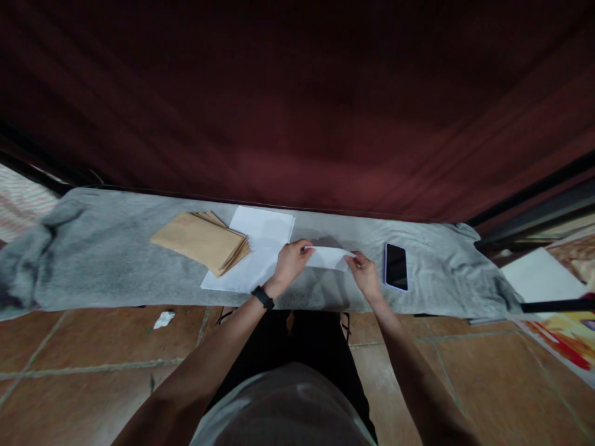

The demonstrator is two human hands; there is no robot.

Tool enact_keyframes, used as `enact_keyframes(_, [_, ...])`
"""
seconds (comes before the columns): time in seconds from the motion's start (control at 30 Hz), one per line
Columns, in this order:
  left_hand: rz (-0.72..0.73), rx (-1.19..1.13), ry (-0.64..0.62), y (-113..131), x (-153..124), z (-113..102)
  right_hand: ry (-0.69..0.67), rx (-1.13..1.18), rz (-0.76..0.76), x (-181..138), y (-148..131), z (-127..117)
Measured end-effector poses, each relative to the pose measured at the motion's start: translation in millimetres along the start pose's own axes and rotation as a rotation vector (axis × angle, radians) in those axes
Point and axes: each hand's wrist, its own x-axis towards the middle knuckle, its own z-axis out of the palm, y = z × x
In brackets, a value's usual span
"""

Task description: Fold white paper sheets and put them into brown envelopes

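Between my two hands is a folded strip of white paper (328,258), raised a little over the grey cloth. My left hand (292,263) pinches its left end between thumb and fingers. At the right end, my right hand (365,272) grips the paper the same way. Just left of my left hand lie white paper sheets (263,232), flat on the cloth. A stack of brown envelopes (199,240), slightly fanned, rests partly over those sheets. To the right of my right hand, a phone (396,267) with a dark screen lies face up.
The grey cloth (116,260) covers a long narrow surface, rumpled at both ends. A dark red curtain (297,124) hangs right behind it. On the tiled floor (116,347) lies a crumpled white scrap (164,319). Another white sheet (543,275) is at the far right.
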Motion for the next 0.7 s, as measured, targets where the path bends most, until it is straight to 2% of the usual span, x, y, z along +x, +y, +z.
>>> enact_keyframes(0.07, [-0.143,-0.221,0.040,-6.6,3.8,3.9,0.023,0.087,0.094,4.7,-2.5,0.2])
enact_keyframes(0.13, [-0.234,-0.329,0.041,-13.9,4.3,13.5,0.044,0.142,0.165,6.9,-4.3,5.0])
enact_keyframes(0.33, [-0.317,-0.248,0.032,-25.4,-7.1,45.9,0.105,0.009,0.227,-6.7,-8.1,27.3])
enact_keyframes(0.4, [-0.318,-0.181,0.040,-24.9,-10.1,51.7,0.154,-0.128,0.166,-14.9,-14.3,34.5])
enact_keyframes(0.47, [-0.288,-0.070,0.041,-23.6,-11.6,55.3,0.154,-0.283,0.036,-22.8,-23.6,43.2])
enact_keyframes(0.57, [-0.214,0.116,0.039,-21.9,-13.0,56.8,0.001,-0.388,-0.159,-32.7,-37.9,59.7])
enact_keyframes(0.63, [-0.197,0.176,0.045,-19.7,-15.2,56.1,-0.079,-0.419,-0.199,-37.4,-44.1,70.1])
enact_keyframes(0.7, [-0.200,0.216,0.062,-15.3,-19.4,56.0,-0.101,-0.448,-0.187,-40.7,-46.7,77.2])
